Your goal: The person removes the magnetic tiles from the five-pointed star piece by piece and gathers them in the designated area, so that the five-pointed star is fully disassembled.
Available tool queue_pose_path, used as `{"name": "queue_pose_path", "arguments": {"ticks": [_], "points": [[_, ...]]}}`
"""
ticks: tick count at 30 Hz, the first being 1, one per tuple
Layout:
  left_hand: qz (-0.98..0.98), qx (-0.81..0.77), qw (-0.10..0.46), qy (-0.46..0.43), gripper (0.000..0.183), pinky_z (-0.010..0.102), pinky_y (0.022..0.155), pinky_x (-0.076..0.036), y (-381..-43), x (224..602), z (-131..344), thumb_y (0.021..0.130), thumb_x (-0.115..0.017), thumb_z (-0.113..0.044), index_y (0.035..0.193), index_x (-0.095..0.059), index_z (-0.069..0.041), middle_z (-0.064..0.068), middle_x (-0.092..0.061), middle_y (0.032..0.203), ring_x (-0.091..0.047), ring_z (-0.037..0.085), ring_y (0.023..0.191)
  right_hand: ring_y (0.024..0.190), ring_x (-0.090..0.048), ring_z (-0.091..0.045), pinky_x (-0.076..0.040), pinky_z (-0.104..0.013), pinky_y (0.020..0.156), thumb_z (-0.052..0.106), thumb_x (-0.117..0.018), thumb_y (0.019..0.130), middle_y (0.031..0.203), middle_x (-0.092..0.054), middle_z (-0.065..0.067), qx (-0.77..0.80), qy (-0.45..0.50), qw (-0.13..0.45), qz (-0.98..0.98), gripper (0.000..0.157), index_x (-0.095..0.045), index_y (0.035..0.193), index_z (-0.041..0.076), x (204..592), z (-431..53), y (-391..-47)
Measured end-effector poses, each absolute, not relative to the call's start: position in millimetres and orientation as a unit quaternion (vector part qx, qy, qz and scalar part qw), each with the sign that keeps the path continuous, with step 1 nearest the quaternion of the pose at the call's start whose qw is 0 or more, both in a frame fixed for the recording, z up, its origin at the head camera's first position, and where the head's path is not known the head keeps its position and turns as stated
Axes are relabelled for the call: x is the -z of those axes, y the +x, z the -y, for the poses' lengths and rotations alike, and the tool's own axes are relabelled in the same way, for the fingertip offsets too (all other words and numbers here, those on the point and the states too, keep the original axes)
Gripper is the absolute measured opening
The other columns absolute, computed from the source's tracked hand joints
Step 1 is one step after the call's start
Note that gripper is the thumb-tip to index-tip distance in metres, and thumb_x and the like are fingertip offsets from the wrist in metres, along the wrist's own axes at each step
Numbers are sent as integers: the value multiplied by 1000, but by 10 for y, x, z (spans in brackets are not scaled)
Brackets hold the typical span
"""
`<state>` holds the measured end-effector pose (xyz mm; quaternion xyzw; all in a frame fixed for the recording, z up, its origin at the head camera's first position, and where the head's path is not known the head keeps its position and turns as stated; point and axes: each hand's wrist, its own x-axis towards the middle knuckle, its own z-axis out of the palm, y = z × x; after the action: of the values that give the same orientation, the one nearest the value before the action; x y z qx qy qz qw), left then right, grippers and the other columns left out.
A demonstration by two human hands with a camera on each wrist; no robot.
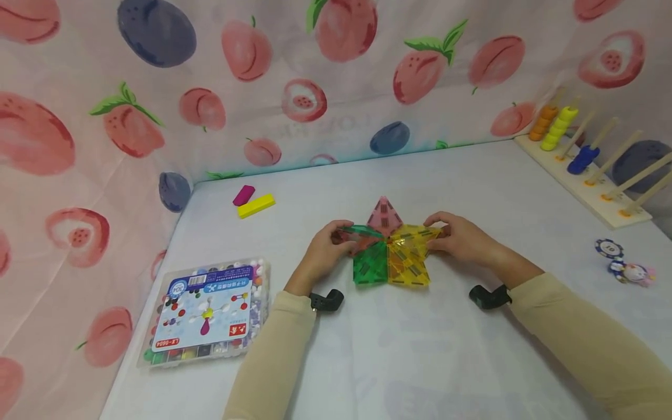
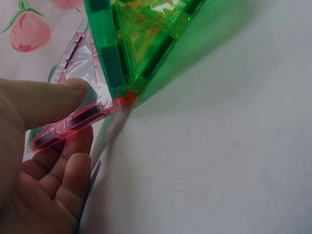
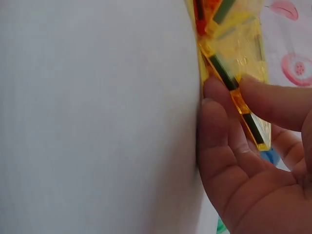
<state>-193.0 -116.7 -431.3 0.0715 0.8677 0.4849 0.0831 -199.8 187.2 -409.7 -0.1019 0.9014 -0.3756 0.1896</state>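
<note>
A star-like shape of see-through magnetic tiles stands on the white table, with a pink tile (image 1: 384, 214) at the top, green tiles (image 1: 370, 263) at lower left and yellow tiles (image 1: 408, 263) at right. My left hand (image 1: 329, 245) pinches the left point, a pink-red triangular tile (image 2: 87, 115), between thumb and fingers. On the other side my right hand (image 1: 462, 236) pinches the outer tip of a yellow tile (image 3: 252, 127), thumb on top and fingers beneath. Part of each held tile is hidden by the fingers.
A clear box of molecule-model parts (image 1: 205, 312) lies at left. Behind it are a yellow block (image 1: 256, 206) and a magenta block (image 1: 244, 195). Along the right edge runs a wooden peg board (image 1: 583, 181) with stacked beads. A round chip (image 1: 609, 248) and a small figure charm (image 1: 632, 272) lie nearby.
</note>
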Motion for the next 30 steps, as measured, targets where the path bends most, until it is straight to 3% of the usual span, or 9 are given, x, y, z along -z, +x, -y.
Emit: {"name": "queue_pose_path", "arguments": {"ticks": [6, 14, 22, 25, 30], "points": [[-870, -480, 85, 75, 37, 30, 70, -43, -1930, 4313, 1159, 83, -65, -23, 118, -53, -25, -3, -55, 95, -52, 13, 84, 81, -52, -23, -43, -32, 70, 35, -66, 80, 100, -58, -12, 374, -89, 208, -899, 56, -37, 123, 14, 4056, -2012, -1986], [-874, -473, 85, 63, 37, 30, 70, -43, -1917, 4302, 1164, 83, -65, -25, 118, -52, -27, -4, -55, 95, -51, 13, 84, 76, -51, -23, -44, -30, 63, 31, -65, 81, 87, -56, -11, 394, -78, 215, -890, 57, -32, 122, 8, 3951, -2421, -1951], [-877, -469, 84, 59, 39, 30, 68, -42, -1918, 4313, 1176, 82, -65, -25, 119, -52, -27, -3, -55, 93, -51, 13, 83, 84, -54, -26, -48, -29, 64, 38, -52, 89, 105, -54, -19, 349, -67, 140, -924, 42, -45, 111, 3, 3857, -3033, -1958], [-876, -471, 84, 60, 39, 30, 68, -43, -1918, 4316, 1180, 82, -65, -25, 119, -52, -27, -3, -55, 94, -51, 13, 83, 88, -52, -31, -49, -32, 65, 44, -49, 89, 110, -48, -23, 323, -46, 129, -937, 53, -43, 117, -1, 3870, -3233, -2016], [-874, -474, 82, 62, 40, 30, 68, -43, -1921, 4316, 1183, 82, -66, -25, 119, -52, -27, -2, -54, 94, -51, 13, 84, 99, -45, -41, -47, -39, 67, 50, -57, 82, 118, -37, -30, 309, -16, 126, -943, 73, -34, 124, -5, 3895, -3488, -2150]]}}
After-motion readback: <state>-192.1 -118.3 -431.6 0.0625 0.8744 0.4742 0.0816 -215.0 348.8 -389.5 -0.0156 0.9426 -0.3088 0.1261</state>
